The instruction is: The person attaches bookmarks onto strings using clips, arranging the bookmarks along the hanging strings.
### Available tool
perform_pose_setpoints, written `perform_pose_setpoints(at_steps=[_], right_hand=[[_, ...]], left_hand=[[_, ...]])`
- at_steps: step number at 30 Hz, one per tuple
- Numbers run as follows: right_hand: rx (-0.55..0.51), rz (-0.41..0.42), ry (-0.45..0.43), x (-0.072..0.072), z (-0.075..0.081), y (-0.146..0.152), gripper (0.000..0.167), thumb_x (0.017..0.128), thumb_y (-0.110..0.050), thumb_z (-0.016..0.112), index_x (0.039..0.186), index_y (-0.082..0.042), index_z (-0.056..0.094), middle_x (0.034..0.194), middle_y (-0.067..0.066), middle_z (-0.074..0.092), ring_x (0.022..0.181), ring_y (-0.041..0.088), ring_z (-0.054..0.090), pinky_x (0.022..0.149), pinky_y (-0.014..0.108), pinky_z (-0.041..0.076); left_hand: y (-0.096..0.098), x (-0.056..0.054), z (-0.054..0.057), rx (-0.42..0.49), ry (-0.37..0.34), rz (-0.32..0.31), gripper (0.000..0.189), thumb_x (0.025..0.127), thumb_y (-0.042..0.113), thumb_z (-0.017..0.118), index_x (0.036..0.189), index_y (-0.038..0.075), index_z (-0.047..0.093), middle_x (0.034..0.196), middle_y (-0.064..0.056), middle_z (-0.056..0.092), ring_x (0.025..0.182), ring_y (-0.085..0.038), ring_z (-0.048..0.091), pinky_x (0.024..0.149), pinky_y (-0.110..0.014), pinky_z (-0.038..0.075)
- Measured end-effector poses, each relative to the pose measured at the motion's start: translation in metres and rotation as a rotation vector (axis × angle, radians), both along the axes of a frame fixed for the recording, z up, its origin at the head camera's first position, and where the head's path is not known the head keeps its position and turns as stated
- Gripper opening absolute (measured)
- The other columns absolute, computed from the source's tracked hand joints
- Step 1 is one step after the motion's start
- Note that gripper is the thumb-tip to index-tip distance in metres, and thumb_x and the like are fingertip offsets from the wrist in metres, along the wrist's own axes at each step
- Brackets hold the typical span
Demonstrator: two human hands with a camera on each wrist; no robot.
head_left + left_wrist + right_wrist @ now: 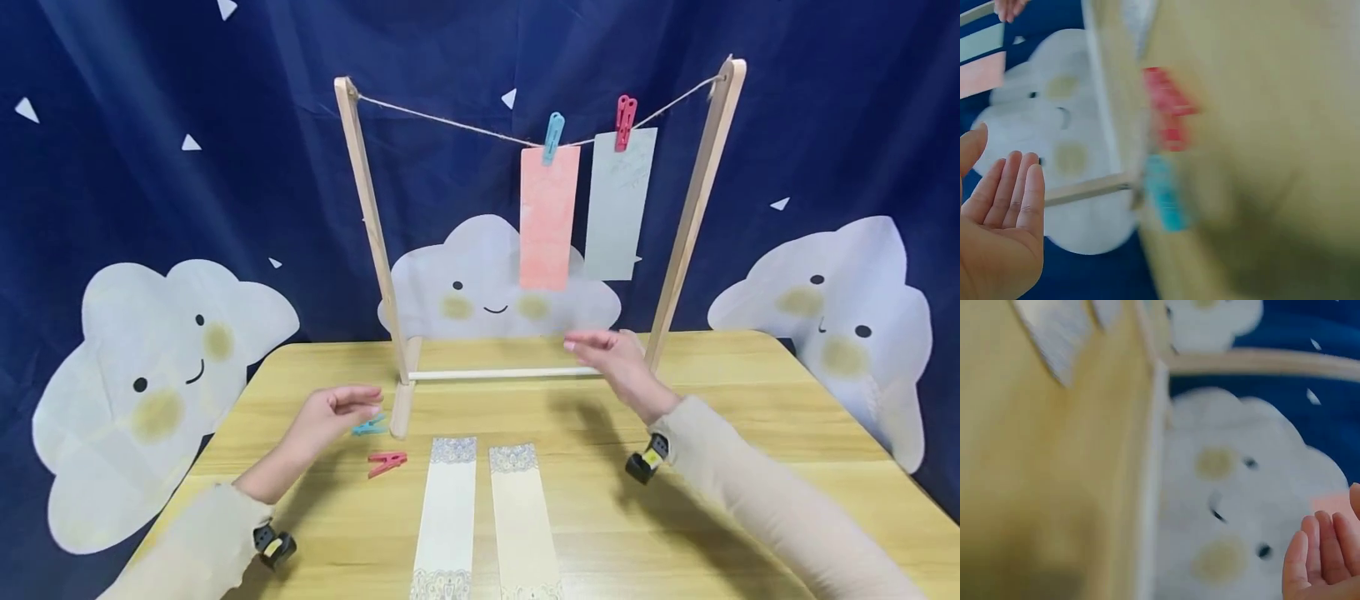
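Observation:
My left hand (pixel 333 417) hovers over the table's left part with relaxed fingers and nothing in them. Near it on the wood lie a blue clothespin (pixel 369 426), partly behind the fingers, and a red clothespin (pixel 387 462). My right hand (pixel 618 367) is in the air in front of the rack's right foot, fingers loosely extended and holding nothing. Above it a pink card (pixel 549 221) hangs from a string (pixel 450 123) by a blue clothespin (pixel 552 137). Beside that, a red clothespin (pixel 626 122) holds a grey-green card (pixel 619 208).
A wooden rack with a left post (pixel 372 225), a right post (pixel 696 217) and a low crossbar (pixel 502 374) stands at the table's back. Two patterned cards, one white (pixel 447 521) and one cream (pixel 522 521), lie at the front of the table (pixel 750 433).

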State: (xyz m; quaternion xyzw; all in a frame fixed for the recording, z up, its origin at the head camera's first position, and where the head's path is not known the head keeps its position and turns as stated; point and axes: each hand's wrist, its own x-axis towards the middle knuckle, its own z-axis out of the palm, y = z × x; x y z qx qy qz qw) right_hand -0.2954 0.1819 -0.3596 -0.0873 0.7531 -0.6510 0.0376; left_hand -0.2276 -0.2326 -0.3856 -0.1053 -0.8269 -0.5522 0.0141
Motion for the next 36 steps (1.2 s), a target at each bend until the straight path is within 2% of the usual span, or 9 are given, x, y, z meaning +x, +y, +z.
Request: perform_pose_setpoints(at_steps=[3,7,12,15,18,23,29,32,36], right_hand=[[-0.006,0.043,-0.053,0.02,-0.021,-0.005,0.041,0.089,-0.015,0.066,0.122,0.007,0.055,0.115,0.007,0.066,0.094,0.007,0.063,0.094,0.037,0.047],[-0.035,0.055,-0.13,0.043,-0.042,-0.013,0.042,0.087,-0.012,0.066,0.12,0.011,0.055,0.114,0.014,0.066,0.097,0.014,0.064,0.096,0.042,0.045],[-0.083,0.071,-0.226,0.066,-0.061,-0.019,0.042,0.085,-0.01,0.068,0.119,0.011,0.055,0.119,0.021,0.061,0.103,0.026,0.063,0.093,0.036,0.048],[-0.087,0.118,-0.23,0.08,-0.071,-0.021,0.043,0.086,-0.01,0.067,0.12,0.014,0.053,0.118,0.023,0.061,0.099,0.024,0.064,0.089,0.033,0.05],[-0.065,0.143,-0.213,0.091,-0.079,-0.023,0.044,0.086,-0.009,0.066,0.119,0.016,0.052,0.114,0.024,0.063,0.092,0.017,0.065,0.083,0.027,0.051],[0.005,0.142,-0.177,0.102,-0.085,-0.026,0.038,0.082,-0.005,0.069,0.113,0.016,0.058,0.107,0.023,0.066,0.085,0.009,0.065,0.073,0.02,0.052],[0.098,0.186,-0.129,0.109,-0.087,-0.029,0.039,0.078,-0.004,0.073,0.11,0.014,0.061,0.1,0.021,0.067,0.082,0.013,0.063,0.07,0.018,0.051],[0.215,0.212,-0.036,0.111,-0.088,-0.031,0.046,0.074,-0.007,0.078,0.111,0.014,0.061,0.093,0.013,0.065,0.074,0.009,0.056,0.064,0.018,0.049],[0.382,0.238,0.136,0.114,-0.091,-0.036,0.056,0.069,-0.013,0.083,0.112,0.014,0.06,0.083,0.004,0.057,0.068,0.005,0.048,0.059,0.019,0.045]], left_hand=[[-0.006,0.006,-0.018,0.019,-0.037,0.003,0.041,0.084,0.008,0.07,0.117,-0.013,0.057,0.116,-0.028,0.061,0.088,0.001,0.064,0.078,-0.018,0.051],[-0.012,0.011,-0.036,0.026,-0.081,0.005,0.043,0.084,0.008,0.07,0.118,-0.013,0.056,0.116,-0.029,0.06,0.088,-0.002,0.064,0.079,-0.018,0.051],[-0.016,0.012,-0.051,0.039,-0.154,-0.035,0.043,0.083,0.009,0.071,0.117,-0.013,0.057,0.117,-0.028,0.06,0.09,-0.003,0.065,0.081,-0.018,0.05],[-0.019,0.013,-0.056,0.041,-0.187,-0.027,0.043,0.082,0.01,0.072,0.116,-0.013,0.058,0.116,-0.026,0.062,0.09,-0.002,0.064,0.08,-0.017,0.049],[-0.023,0.013,-0.058,0.04,-0.206,-0.032,0.045,0.082,0.01,0.072,0.117,-0.013,0.056,0.115,-0.025,0.062,0.089,-0.003,0.064,0.08,-0.017,0.05],[-0.028,0.011,-0.06,0.03,-0.242,-0.088,0.05,0.082,0.01,0.073,0.12,-0.015,0.053,0.118,-0.026,0.06,0.094,-0.008,0.063,0.082,-0.018,0.05],[-0.035,0.009,-0.064,0.011,-0.271,-0.144,0.052,0.083,0.01,0.071,0.125,-0.013,0.051,0.125,-0.026,0.055,0.101,-0.012,0.059,0.084,-0.018,0.048],[-0.036,0.008,-0.066,-0.002,-0.275,-0.161,0.051,0.083,0.011,0.071,0.126,-0.01,0.052,0.126,-0.024,0.055,0.102,-0.013,0.057,0.084,-0.019,0.048],[-0.038,0.007,-0.067,-0.02,-0.271,-0.168,0.05,0.083,0.012,0.071,0.126,-0.008,0.053,0.126,-0.024,0.055,0.103,-0.015,0.055,0.084,-0.02,0.048]])
